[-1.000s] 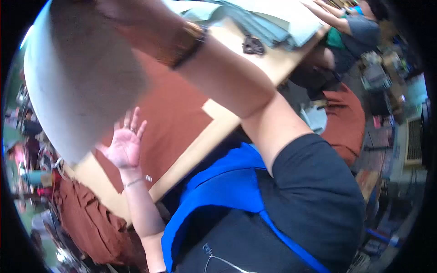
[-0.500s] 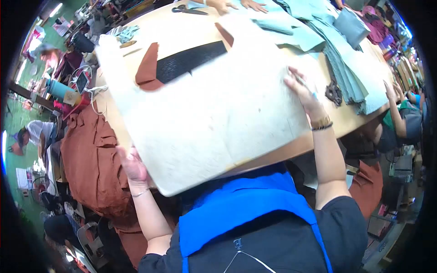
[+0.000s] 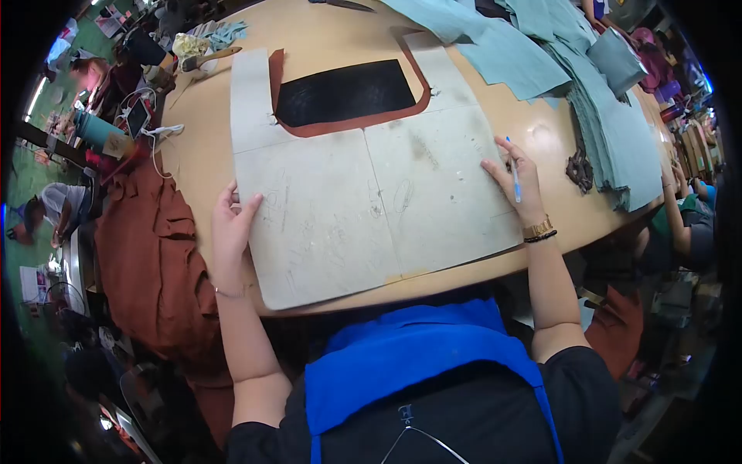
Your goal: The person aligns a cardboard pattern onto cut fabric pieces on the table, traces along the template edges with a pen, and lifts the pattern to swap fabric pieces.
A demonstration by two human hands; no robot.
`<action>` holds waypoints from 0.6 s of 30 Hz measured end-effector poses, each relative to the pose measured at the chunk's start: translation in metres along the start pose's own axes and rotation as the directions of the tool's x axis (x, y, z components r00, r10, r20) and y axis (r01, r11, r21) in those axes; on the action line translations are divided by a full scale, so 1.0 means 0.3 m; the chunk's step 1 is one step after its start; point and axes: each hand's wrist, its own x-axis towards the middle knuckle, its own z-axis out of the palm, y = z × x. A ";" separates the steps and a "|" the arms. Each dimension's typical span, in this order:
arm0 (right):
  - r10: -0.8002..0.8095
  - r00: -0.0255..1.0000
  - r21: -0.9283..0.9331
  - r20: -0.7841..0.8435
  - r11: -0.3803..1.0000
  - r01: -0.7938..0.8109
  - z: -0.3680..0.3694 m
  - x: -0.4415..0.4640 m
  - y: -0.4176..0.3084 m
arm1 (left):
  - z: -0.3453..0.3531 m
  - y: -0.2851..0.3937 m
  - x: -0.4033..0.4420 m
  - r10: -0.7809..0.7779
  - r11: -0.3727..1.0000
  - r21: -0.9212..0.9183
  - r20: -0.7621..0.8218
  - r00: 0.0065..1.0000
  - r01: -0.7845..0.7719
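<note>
A large pale template board (image 3: 332, 201) with a U-shaped cutout lies on the wooden table (image 3: 541, 127). Brown-red material (image 3: 352, 124) shows along the cutout's edge, around a black piece (image 3: 348, 94). My left hand (image 3: 233, 232) grips the board's left edge, thumb on top. At the right edge, my right hand (image 3: 519, 182) has its fingertips at the board and holds a blue pen (image 3: 515, 179) between its fingers.
Stacked blue-green pieces (image 3: 595, 131) lie at the right beside a dark crumpled bit (image 3: 579, 172). A brush (image 3: 210, 58), a cable and scissors (image 3: 344, 4) are farther back. Brown-red cloth (image 3: 147, 263) hangs at the left. Another person's arm (image 3: 678, 213) is at far right.
The board was lifted and tilted close to the camera; it now lies flat on the table over the brown-red material. My left hand has closed on its left edge.
</note>
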 end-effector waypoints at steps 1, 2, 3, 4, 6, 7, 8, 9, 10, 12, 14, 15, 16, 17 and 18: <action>0.001 1.000 -0.035 0.000 0.999 -0.001 0.009 0.007 0.044 | -0.004 -0.040 0.023 0.008 1.000 0.007 -0.001 1.000 -0.008; 0.002 1.000 -0.070 -0.003 0.998 -0.003 0.010 0.014 0.086 | -0.006 -0.080 0.046 0.018 1.000 0.015 -0.001 1.000 -0.018; -0.016 1.000 -0.091 -0.008 0.996 0.015 0.011 0.017 0.073 | 0.002 -0.086 0.054 0.027 0.999 0.022 0.003 1.000 -0.027; -0.030 0.999 -0.111 -0.013 0.993 0.028 0.012 0.014 0.062 | 0.003 -0.092 0.053 0.021 1.000 0.018 -0.022 1.000 -0.020; -0.066 0.997 -0.132 -0.032 0.989 0.061 0.013 0.010 0.042 | 0.008 -0.074 0.048 0.011 1.000 0.011 -0.071 0.997 -0.010; -0.089 0.995 -0.133 -0.044 0.988 0.083 0.013 0.011 0.035 | 0.011 -0.051 0.047 0.041 0.999 0.037 -0.093 0.995 -0.038; -0.112 0.992 -0.135 -0.053 0.985 0.104 0.014 0.011 0.027 | 0.014 -0.025 0.045 0.070 0.996 0.064 -0.115 0.991 -0.063; -0.104 0.993 -0.126 -0.057 0.987 0.096 0.018 0.010 0.012 | 0.018 -0.010 0.043 0.098 0.992 0.092 -0.138 0.986 -0.086; -0.098 0.993 -0.115 -0.061 0.989 0.091 0.024 0.010 -0.006 | 0.017 -0.017 0.050 0.076 0.991 0.119 -0.128 0.989 -0.060; -0.084 0.995 -0.155 -0.059 0.985 0.074 0.029 0.018 -0.015 | 0.009 -0.027 0.074 0.036 0.984 0.175 -0.109 0.993 -0.016; -0.061 0.997 -0.255 -0.052 0.966 0.046 0.023 0.029 -0.005 | 0.009 -0.024 0.078 0.029 0.947 0.321 -0.039 0.999 -0.015; -0.050 0.998 -0.250 -0.049 0.968 0.036 0.024 0.032 -0.014 | 0.011 -0.021 0.083 0.023 0.920 0.391 0.000 1.000 -0.021; -0.036 0.998 -0.245 -0.045 0.969 0.023 0.026 0.032 -0.028 | 0.010 -0.032 0.092 0.029 0.937 0.349 0.006 1.000 -0.029; -0.021 0.999 -0.242 -0.039 0.970 0.011 0.025 0.031 -0.035 | 0.004 -0.056 0.104 0.033 0.952 0.304 0.011 0.999 -0.035; -0.007 0.999 -0.264 -0.033 0.965 -0.002 0.024 0.035 -0.030 | 0.008 -0.057 0.107 0.038 0.965 0.257 0.013 0.999 -0.040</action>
